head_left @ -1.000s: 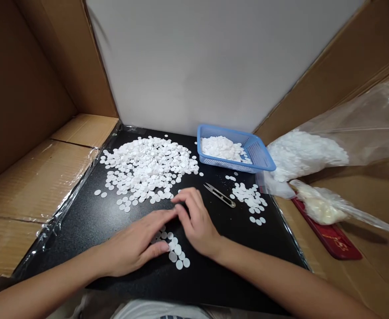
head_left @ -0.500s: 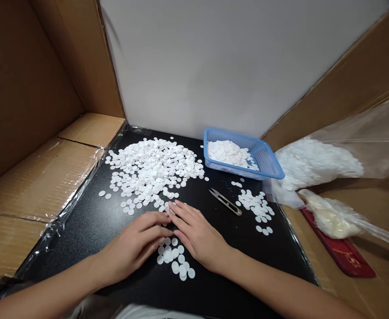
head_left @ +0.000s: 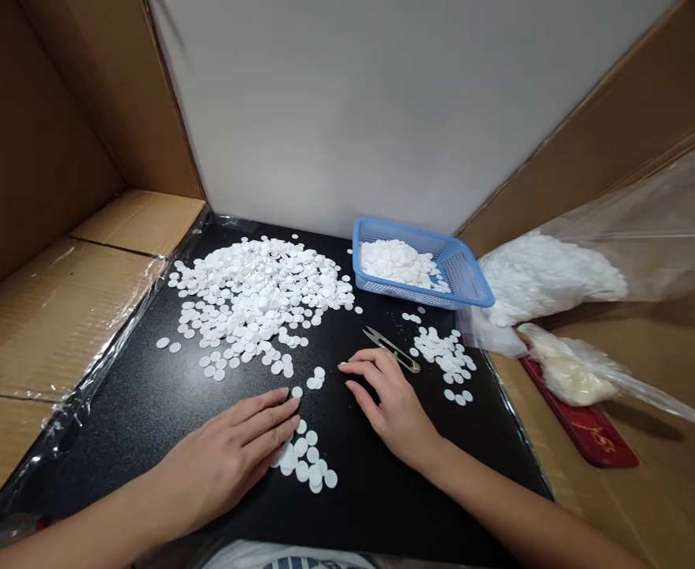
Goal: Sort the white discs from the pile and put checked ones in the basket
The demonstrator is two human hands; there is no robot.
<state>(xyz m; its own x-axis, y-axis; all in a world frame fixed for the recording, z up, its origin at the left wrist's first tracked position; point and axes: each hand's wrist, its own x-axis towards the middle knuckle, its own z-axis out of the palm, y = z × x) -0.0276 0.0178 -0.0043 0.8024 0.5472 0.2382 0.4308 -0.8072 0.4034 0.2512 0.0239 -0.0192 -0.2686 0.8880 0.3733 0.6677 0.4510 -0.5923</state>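
Observation:
My left hand (head_left: 237, 442) rests low over the black tabletop, fingers stretched out. Its fingertips lie beside a single white disc (head_left: 296, 392) and partly cover a small group of white discs (head_left: 300, 447). Between the hands sits a little cluster of white discs (head_left: 316, 378). To the right of that cluster, my right hand (head_left: 390, 407) is open, with curved fingers and the thumb apart. A small white edge shows at its index fingertip; whether it touches a disc I cannot tell. Thread snips (head_left: 391, 349) lie just beyond its knuckles. A large pile of white discs (head_left: 264, 292) spreads farther back.
A blue plastic basket (head_left: 476, 294) holding more discs stands against the white wall. Scattered discs (head_left: 445, 356) lie in front of it. Right of the table are a clear bag of white pieces (head_left: 549, 276), a knotted bag (head_left: 566, 371) and a red case (head_left: 602, 442). Cardboard (head_left: 56, 316) borders the left.
My right hand has moved right, away from my left hand, revealing a few discs between them. My left hand has flattened and shifted slightly down. The whole view has shifted a little.

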